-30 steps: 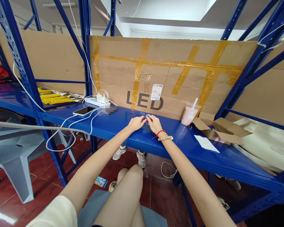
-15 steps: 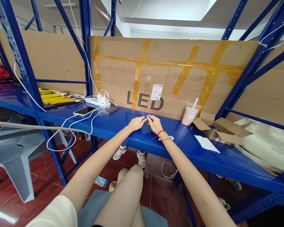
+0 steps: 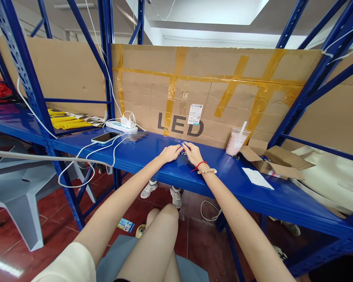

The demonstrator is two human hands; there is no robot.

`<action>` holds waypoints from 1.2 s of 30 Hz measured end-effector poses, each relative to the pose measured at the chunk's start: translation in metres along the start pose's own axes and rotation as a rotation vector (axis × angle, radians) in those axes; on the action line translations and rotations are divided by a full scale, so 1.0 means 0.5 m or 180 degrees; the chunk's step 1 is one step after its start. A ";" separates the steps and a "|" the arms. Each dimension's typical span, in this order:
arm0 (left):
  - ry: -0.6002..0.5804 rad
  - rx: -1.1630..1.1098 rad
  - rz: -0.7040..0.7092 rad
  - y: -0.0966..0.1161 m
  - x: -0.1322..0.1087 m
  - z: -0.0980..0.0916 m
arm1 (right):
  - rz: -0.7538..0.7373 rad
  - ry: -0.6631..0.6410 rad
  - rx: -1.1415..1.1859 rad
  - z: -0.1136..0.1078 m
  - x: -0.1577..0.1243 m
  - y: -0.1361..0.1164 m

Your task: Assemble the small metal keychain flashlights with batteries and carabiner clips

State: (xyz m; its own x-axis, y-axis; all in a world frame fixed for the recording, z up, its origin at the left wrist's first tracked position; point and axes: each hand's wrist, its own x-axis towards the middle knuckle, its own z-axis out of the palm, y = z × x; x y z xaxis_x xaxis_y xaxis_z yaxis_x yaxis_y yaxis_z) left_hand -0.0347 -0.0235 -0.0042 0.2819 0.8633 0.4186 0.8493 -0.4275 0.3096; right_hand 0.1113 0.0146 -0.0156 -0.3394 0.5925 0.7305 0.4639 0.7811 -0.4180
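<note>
Over the blue shelf top [image 3: 153, 150], both of my arms stretch forward until the fingertips meet. Between them is a small blue object with red and pale bits [image 3: 182, 152]; it is mostly covered by fingers and too small to name. My left hand [image 3: 171, 153] is closed, its fingertips pressed on the left side of this object. From the right, my right hand [image 3: 192, 153] pinches it, fingers bent. A red string and a beaded bracelet [image 3: 207, 171] circle my right wrist.
A phone [image 3: 106, 137] on a white cable and a power strip [image 3: 120, 126] lie left. To the right stand a pink drink cup [image 3: 235, 141], a white paper [image 3: 257, 178] and an open cardboard box [image 3: 278, 161]. Taped cardboard [image 3: 147, 90] closes the back.
Both hands stay at the same spot, fingertips together. The small blue and red object shows at a slightly different angle between them; my right wrist has shifted very slightly.
</note>
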 end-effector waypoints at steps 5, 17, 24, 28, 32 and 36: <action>-0.0104 -0.0060 0.0029 0.003 -0.002 -0.003 | 0.0005 0.0019 0.0054 0.001 0.001 0.001; 0.0034 0.0170 0.0066 0.010 -0.005 -0.002 | 0.0064 0.0166 -0.0006 -0.001 0.003 0.000; 0.0082 0.0593 -0.0151 0.008 0.003 0.004 | 0.0911 -0.0169 -0.0807 -0.024 -0.002 0.004; 0.0030 0.0707 -0.0181 0.006 0.005 0.005 | 0.1354 -0.0152 -0.1185 -0.039 -0.001 -0.011; -0.0006 0.0765 -0.0175 0.002 0.006 0.004 | 0.1844 0.0071 -0.1224 -0.047 0.001 -0.014; -0.0009 0.0753 -0.0213 -0.002 0.009 0.003 | 0.2092 0.0188 -0.1173 -0.049 -0.002 -0.007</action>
State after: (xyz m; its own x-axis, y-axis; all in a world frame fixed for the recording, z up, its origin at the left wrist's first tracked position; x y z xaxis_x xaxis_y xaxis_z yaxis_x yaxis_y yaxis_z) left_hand -0.0337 -0.0187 -0.0042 0.2226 0.8885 0.4013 0.9469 -0.2950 0.1280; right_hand 0.1298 0.0065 -0.0017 0.1413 0.8940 0.4252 0.8029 0.1478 -0.5776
